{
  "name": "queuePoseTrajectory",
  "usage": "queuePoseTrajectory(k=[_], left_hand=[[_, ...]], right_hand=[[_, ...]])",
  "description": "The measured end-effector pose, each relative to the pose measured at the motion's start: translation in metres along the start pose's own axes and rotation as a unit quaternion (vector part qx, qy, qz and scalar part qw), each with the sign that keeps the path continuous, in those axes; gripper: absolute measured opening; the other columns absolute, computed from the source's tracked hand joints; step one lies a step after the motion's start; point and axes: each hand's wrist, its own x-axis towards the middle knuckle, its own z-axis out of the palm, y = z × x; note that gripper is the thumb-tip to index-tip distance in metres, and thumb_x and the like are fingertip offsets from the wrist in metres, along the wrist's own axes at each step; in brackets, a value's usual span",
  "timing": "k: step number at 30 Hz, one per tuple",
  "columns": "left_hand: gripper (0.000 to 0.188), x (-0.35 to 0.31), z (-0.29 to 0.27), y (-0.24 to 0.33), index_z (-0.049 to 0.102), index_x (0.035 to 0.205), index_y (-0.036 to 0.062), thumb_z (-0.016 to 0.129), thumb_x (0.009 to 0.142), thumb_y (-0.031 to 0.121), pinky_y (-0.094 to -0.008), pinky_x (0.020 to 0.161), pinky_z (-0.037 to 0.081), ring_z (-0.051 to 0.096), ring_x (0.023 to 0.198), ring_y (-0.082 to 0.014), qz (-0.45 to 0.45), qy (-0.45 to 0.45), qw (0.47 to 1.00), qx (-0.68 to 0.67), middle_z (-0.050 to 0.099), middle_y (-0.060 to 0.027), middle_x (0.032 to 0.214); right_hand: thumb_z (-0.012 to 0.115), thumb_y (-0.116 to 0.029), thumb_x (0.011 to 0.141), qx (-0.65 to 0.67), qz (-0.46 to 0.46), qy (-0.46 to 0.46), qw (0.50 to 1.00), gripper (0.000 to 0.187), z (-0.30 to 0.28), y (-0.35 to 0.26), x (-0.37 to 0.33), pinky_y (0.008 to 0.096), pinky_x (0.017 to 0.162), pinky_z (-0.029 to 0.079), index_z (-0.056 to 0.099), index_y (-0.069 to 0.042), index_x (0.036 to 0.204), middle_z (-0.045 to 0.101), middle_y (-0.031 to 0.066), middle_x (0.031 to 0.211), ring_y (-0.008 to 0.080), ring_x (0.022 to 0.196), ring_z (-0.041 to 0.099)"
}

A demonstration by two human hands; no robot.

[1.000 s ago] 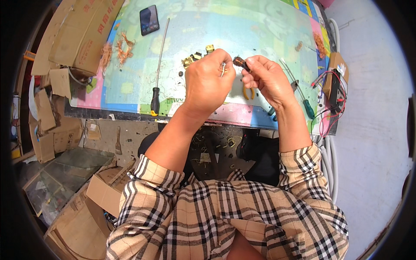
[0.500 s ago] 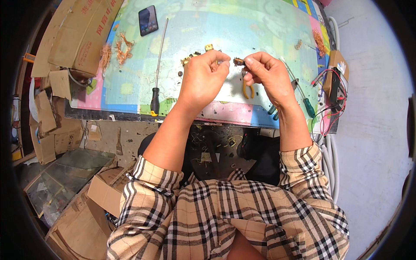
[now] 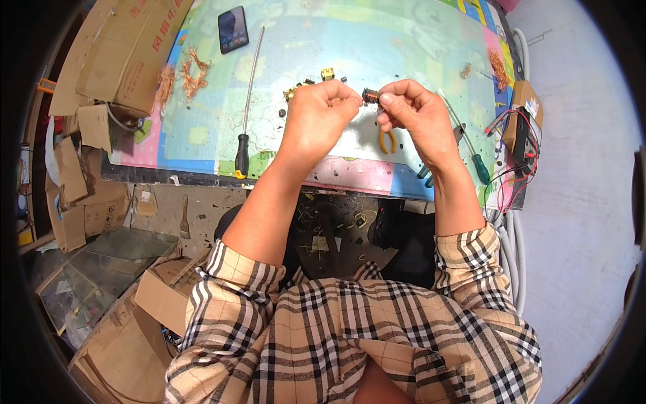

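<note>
My right hand (image 3: 424, 121) pinches a small black bobbin wound with copper wire (image 3: 370, 96) between thumb and fingertips. Just left of it, my left hand (image 3: 315, 124) is closed, with thin copper wire (image 3: 335, 103) showing among its curled fingers. Any strand running between the two hands is too fine to make out. Beyond my left hand lie a small yellow-wrapped transformer part (image 3: 327, 73) and more such pieces, partly hidden by the hand. Pliers with yellow handles (image 3: 387, 141) rest below my right hand, their jaws hidden.
A long screwdriver (image 3: 242, 158) and a phone (image 3: 233, 30) lie on the left of the table. Copper wire bundles (image 3: 194, 74) sit near a cardboard box (image 3: 128, 60). At right are a green-handled screwdriver (image 3: 480, 168), another copper bundle (image 3: 497, 69) and a black meter with leads (image 3: 523, 138).
My left hand has shifted slightly right, its fingertips now close against the bobbin. The bobbin has turned a little in my right fingers, showing more copper winding.
</note>
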Motion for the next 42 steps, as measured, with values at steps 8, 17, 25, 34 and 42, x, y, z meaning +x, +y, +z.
queuePoseTrajectory(k=[8,17,25,34,42], left_hand=[[0.011,-0.003,0.005,0.004,0.068,0.081,-0.0013,0.066,0.082,0.009,-0.0246,0.051,0.037,0.044,0.057,-0.0043,0.009,0.038,0.999,0.021,0.056,0.0028,0.062],[0.013,-0.003,0.013,-0.003,0.067,0.080,-0.0020,0.066,0.084,0.010,-0.0257,0.051,0.038,0.045,0.058,-0.0044,0.026,0.093,0.995,-0.035,0.057,0.0019,0.064],[0.012,-0.009,0.021,-0.001,0.065,0.078,-0.0030,0.066,0.083,0.008,-0.0236,0.049,0.034,0.038,0.057,-0.0030,0.119,0.164,0.967,0.153,0.048,0.0036,0.058],[0.008,-0.009,0.017,0.000,0.065,0.079,-0.0008,0.064,0.085,0.004,-0.0207,0.050,0.031,0.036,0.059,-0.0009,0.105,0.119,0.985,0.068,0.048,0.0084,0.063],[0.009,-0.007,0.014,0.000,0.064,0.076,0.0007,0.064,0.086,0.003,-0.0199,0.050,0.029,0.036,0.059,0.0002,0.100,0.114,0.987,0.059,0.046,0.0097,0.063]], right_hand=[[0.071,-0.010,0.089,-0.042,-0.066,0.047,0.996,0.019,0.009,0.003,-0.002,0.0224,0.062,0.051,0.064,0.003,0.101,0.068,0.0076,0.079,0.0088,0.069,0.063],[0.080,-0.010,0.079,-0.187,-0.206,0.170,0.945,0.022,0.025,0.016,-0.006,0.0221,0.057,0.049,0.066,0.001,0.092,0.064,0.0053,0.080,0.0068,0.062,0.058],[0.083,-0.009,0.074,-0.335,-0.343,0.192,0.856,0.024,0.032,0.009,-0.009,0.0238,0.054,0.049,0.066,-0.001,0.090,0.060,0.0066,0.080,0.0096,0.059,0.058],[0.082,-0.008,0.074,-0.251,-0.248,0.185,0.917,0.024,0.031,0.007,-0.009,0.0227,0.057,0.050,0.065,0.000,0.090,0.061,0.0068,0.080,0.0100,0.060,0.058],[0.081,-0.006,0.074,-0.309,-0.291,0.172,0.889,0.023,0.028,0.008,-0.008,0.0266,0.056,0.048,0.065,-0.003,0.091,0.058,0.0063,0.079,0.0125,0.062,0.058]])
